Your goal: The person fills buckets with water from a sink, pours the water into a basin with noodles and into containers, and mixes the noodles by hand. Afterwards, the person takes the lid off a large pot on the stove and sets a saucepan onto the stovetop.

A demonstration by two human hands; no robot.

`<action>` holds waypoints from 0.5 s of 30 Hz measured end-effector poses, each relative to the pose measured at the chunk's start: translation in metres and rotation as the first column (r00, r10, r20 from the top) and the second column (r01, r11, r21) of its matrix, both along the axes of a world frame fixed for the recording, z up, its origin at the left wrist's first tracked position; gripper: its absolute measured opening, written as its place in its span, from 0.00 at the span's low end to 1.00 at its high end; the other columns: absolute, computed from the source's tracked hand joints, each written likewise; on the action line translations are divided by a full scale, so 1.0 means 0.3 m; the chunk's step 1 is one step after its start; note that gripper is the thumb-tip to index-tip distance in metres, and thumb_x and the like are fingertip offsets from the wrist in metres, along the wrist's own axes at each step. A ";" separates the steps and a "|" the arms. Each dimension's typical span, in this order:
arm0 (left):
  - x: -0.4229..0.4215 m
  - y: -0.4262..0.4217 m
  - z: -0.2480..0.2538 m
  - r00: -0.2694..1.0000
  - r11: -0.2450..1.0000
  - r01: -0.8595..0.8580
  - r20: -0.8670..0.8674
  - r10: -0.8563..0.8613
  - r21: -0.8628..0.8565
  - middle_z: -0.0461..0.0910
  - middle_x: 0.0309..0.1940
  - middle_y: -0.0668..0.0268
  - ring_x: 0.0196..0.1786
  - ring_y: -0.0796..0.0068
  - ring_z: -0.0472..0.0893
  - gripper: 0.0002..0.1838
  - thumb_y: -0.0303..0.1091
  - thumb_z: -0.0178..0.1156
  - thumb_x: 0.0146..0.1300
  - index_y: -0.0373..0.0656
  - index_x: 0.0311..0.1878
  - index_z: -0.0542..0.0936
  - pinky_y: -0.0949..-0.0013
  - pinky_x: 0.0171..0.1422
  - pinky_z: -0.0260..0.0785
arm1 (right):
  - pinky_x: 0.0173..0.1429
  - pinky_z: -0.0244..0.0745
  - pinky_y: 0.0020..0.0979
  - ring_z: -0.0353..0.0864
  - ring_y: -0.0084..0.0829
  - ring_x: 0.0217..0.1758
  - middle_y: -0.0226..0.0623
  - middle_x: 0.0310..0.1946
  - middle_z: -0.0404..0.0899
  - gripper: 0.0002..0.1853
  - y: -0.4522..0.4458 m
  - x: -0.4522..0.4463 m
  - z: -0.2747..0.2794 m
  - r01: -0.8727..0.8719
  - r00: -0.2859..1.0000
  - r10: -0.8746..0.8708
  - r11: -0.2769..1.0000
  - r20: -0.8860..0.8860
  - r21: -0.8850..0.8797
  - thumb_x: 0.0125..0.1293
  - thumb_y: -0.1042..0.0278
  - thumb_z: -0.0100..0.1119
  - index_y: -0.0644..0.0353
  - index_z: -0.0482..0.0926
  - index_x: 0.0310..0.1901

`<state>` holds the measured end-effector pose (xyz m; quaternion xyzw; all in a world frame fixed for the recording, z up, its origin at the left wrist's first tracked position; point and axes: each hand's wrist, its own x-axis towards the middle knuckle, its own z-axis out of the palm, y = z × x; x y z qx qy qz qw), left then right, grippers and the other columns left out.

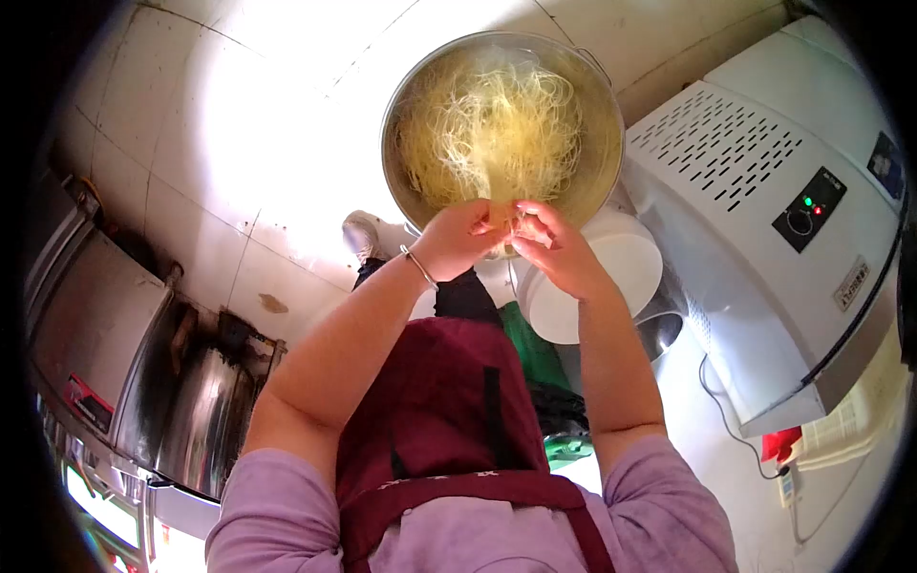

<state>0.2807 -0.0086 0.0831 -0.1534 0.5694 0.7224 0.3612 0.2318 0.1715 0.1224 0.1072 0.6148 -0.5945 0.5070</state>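
A large round metal basin (611,143) holds a heap of thin, pale yellow noodles (516,115). At its near rim, my left hand (461,239) is closed on some of the strands, with a thin bracelet at the wrist. Close beside it, my right hand (556,252) has thumb and fingers curled in a pinch around the same small bunch. The two sets of fingertips nearly meet, and the bunch between them is partly hidden.
White round tubs (611,277) stand under my right forearm, beside a green item (523,344). A white appliance (755,191) with vents and lit indicators is at the right, its cord (726,415) trailing on the floor. On the left are a shiny metal pot (205,411) and other equipment.
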 end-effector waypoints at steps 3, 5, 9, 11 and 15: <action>0.007 -0.015 0.006 0.991 0.999 -0.022 0.136 0.017 0.032 0.79 0.38 0.64 0.40 0.77 0.76 0.14 0.31 0.55 0.64 0.36 0.50 0.75 0.71 0.46 0.69 | 0.53 0.71 0.27 0.75 0.26 0.51 0.38 0.47 0.75 0.26 -0.023 0.004 -0.055 -0.133 0.991 0.134 0.970 0.012 0.204 0.60 0.68 0.62 0.65 0.66 0.59; -0.002 -0.017 0.010 0.995 0.995 0.039 0.091 -0.031 -0.092 0.79 0.36 0.63 0.39 0.76 0.77 0.13 0.32 0.56 0.62 0.37 0.48 0.76 0.71 0.44 0.69 | 0.49 0.72 0.25 0.76 0.24 0.46 0.36 0.42 0.78 0.25 -0.026 0.046 -0.117 0.037 0.993 -0.016 0.982 -0.114 0.185 0.58 0.68 0.65 0.64 0.69 0.55; -0.005 -0.016 -0.006 0.975 0.934 0.027 -0.195 -0.102 -0.356 0.78 0.30 0.61 0.35 0.74 0.77 0.11 0.33 0.57 0.61 0.37 0.43 0.78 0.71 0.41 0.69 | 0.52 0.69 0.26 0.75 0.22 0.45 0.30 0.40 0.76 0.16 -0.085 0.024 -0.064 0.240 0.970 -0.242 0.962 -0.002 0.130 0.58 0.77 0.62 0.63 0.72 0.49; -0.006 -0.010 0.006 0.988 0.952 0.046 -0.127 -0.088 -0.304 0.78 0.31 0.61 0.35 0.76 0.77 0.11 0.35 0.58 0.61 0.37 0.42 0.79 0.72 0.40 0.69 | 0.53 0.69 0.27 0.76 0.24 0.44 0.32 0.40 0.77 0.14 -0.063 0.048 -0.091 0.252 0.967 -0.249 0.965 -0.044 0.072 0.59 0.76 0.62 0.63 0.73 0.46; -0.079 -0.045 0.074 0.983 0.946 0.104 0.176 -0.050 -0.307 0.80 0.34 0.65 0.35 0.80 0.76 0.13 0.38 0.59 0.62 0.38 0.43 0.81 0.74 0.40 0.69 | 0.50 0.72 0.29 0.77 0.24 0.42 0.34 0.39 0.78 0.12 -0.077 0.033 -0.039 0.355 0.934 -0.348 0.932 -0.087 0.080 0.62 0.71 0.59 0.62 0.71 0.46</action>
